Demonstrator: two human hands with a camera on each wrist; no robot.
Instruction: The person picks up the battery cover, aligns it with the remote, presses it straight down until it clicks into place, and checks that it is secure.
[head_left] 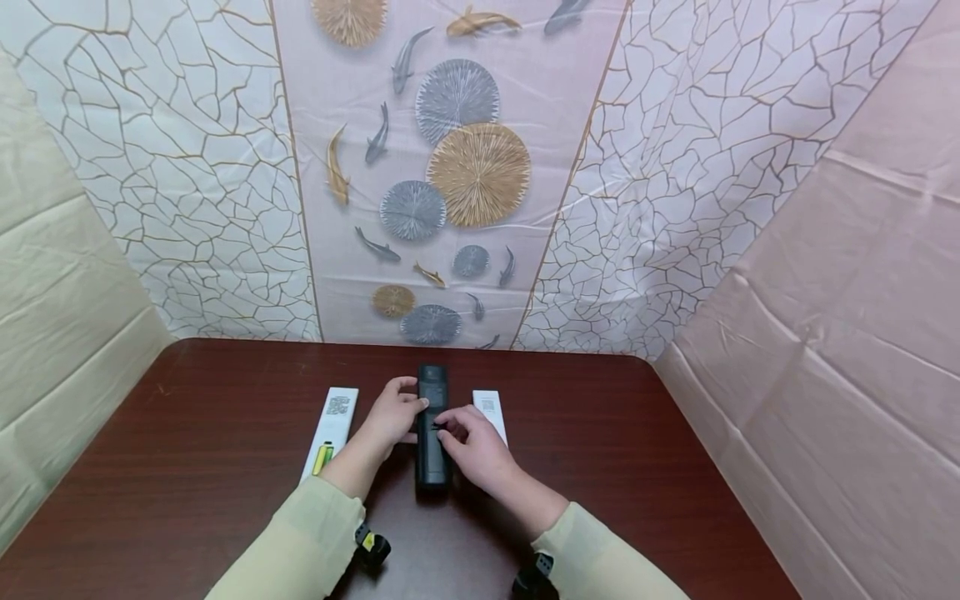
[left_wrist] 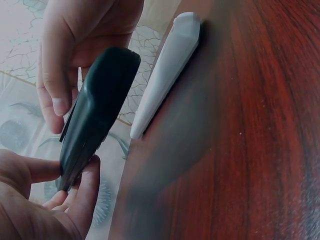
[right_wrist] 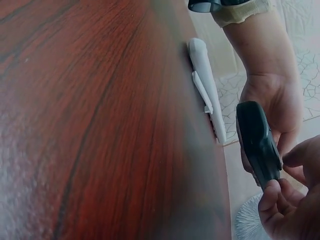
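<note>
A black remote control (head_left: 432, 392) is held up above the table, its back with the battery cover facing up. My left hand (head_left: 393, 414) grips it from the left, the thumb on its upper face and the fingers beneath in the left wrist view. On its right side, my right hand (head_left: 476, 446) pinches the edge of the battery cover (left_wrist: 65, 127) between thumb and index finger. That cover stands slightly tilted away from the body. A white remote control (head_left: 341, 408) lies left of my left hand, with yellow-green batteries (head_left: 323, 457) showing near its lower end.
Partly behind my right hand lies a second white remote control (head_left: 489, 406), with a printed label. The dark red wooden table (head_left: 637, 500) meets a patterned cloth wall (head_left: 420, 275) at the back. Plain cloth hangs at both sides.
</note>
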